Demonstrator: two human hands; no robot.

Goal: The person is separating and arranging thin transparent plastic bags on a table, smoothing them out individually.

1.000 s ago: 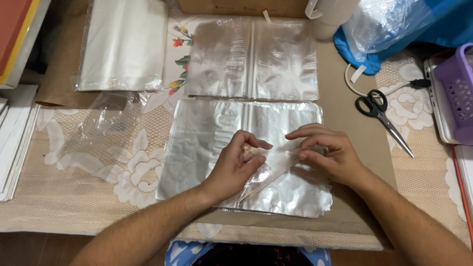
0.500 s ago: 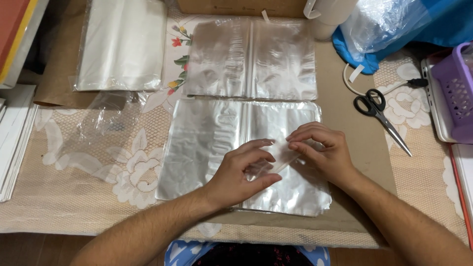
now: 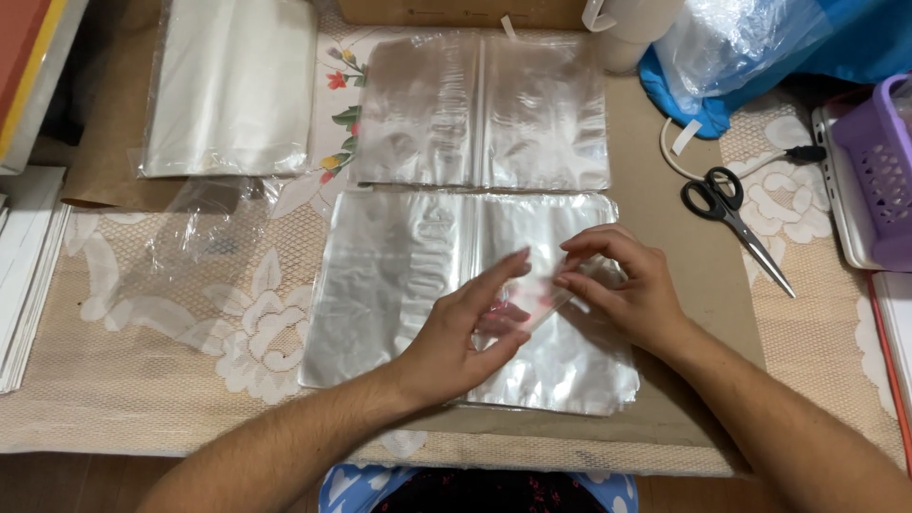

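A home craft table: lace tablecloth (image 3: 237,332), scissors (image 3: 731,214), stacked clear plastic sleeves (image 3: 480,114)

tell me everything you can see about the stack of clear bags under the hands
The stack of clear bags lies flat on a brown board, just below a second similar stack. The bags are glossy, wrinkled see-through plastic, with a vertical crease near the middle. The left hand rests on the right half, fingers spread, while the right hand pinches a small clear piece at the top layer.

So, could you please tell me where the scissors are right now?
In the head view, the scissors lie on the right, on the brown board between the right hand and the purple basket.
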